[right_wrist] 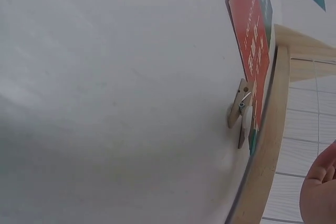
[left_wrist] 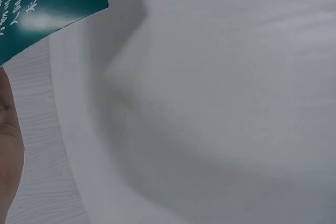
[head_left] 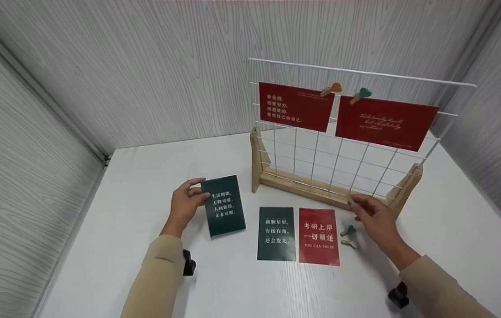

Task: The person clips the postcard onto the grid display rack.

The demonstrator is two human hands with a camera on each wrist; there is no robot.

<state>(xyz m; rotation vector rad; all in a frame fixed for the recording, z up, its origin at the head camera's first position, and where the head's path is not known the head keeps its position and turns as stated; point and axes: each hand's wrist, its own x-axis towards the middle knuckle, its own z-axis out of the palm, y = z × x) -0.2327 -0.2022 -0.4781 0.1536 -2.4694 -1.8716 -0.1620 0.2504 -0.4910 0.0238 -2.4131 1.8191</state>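
Observation:
My left hand (head_left: 185,204) pinches a dark green card (head_left: 225,211) by its left edge, tilted above the white table. In the left wrist view that card (left_wrist: 58,6) shows at the top left corner. Near the rack's wooden base, my right hand (head_left: 376,219) pinches a small wooden clothespin (head_left: 350,199), mostly hidden by the fingers. Just below it lie a clothespin with a green heart (head_left: 348,230) and a pale one (head_left: 348,243). A green card (head_left: 276,234) and a red card (head_left: 319,237) lie side by side between the hands.
A white wire grid rack (head_left: 343,165) stands on a wooden base (head_left: 303,187) at the back right. Two red cards (head_left: 294,107) hang on it, held by an orange-heart clothespin (head_left: 332,88) and a green-heart one (head_left: 361,95). Wood-grain panels (head_left: 166,66) enclose the table.

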